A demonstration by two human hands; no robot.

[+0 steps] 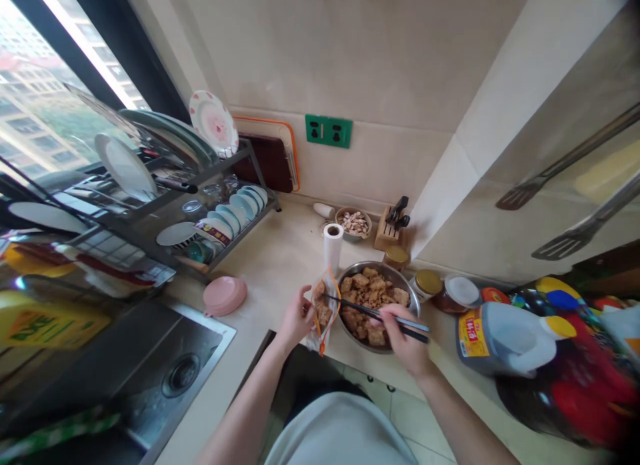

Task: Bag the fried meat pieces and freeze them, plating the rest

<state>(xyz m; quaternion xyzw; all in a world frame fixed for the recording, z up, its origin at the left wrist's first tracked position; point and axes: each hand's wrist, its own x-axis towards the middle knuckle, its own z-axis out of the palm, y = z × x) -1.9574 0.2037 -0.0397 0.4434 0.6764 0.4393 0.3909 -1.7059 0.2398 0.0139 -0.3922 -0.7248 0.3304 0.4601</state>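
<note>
My left hand [299, 316] holds open a clear plastic bag [324, 313] with an orange edge; brown fried pieces are inside it. My right hand [406, 337] grips a pair of dark chopsticks [373, 311], their tips reaching left into the bag's mouth. Just right of the bag stands a steel bowl [407, 288] full of brown fried chunks, right under the chopsticks.
A paper towel roll [333, 246], a nut bowl [353, 222] and a knife block [391, 229] stand behind. Jars [428, 282] and a big oil jug [505, 337] sit right. A pink lid [225, 295], a sink [165, 371] and a dish rack [165, 205] lie left.
</note>
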